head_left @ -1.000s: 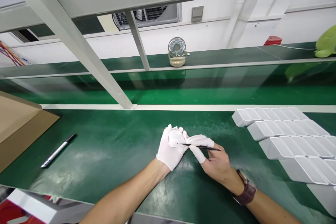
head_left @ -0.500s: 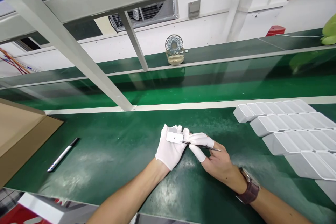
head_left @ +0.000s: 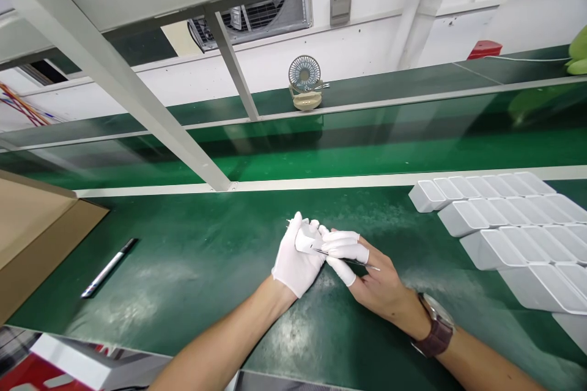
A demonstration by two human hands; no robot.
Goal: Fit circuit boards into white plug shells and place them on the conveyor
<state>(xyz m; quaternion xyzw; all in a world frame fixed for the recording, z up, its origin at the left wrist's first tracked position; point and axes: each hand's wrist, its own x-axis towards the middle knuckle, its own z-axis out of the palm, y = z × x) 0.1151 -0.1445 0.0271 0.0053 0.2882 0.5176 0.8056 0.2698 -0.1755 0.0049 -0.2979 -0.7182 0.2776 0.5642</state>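
Note:
My left hand, in a white glove, is closed around a small white power adapter. The adapter's face with a small dark port slot is turned toward my right hand, and thin prongs seem to stick out at its upper left. White finger cots cover the fingers of my right hand, which pinches slim metal tweezers. Their tip reaches the adapter's face close to the slot; whether it goes inside is too small to tell. Fingers of both hands hide part of the adapter's right side.
Rows of white plastic boxes stand at the right on the green table. A marker pen lies left, near a cardboard box. Beyond the rail, a small fan sits on a shelf. A slanted metal post rises at left.
The adapter has tilted and turned in my left hand, so its slot face shows at a steeper angle. My right hand and the tweezers have shifted slightly left.

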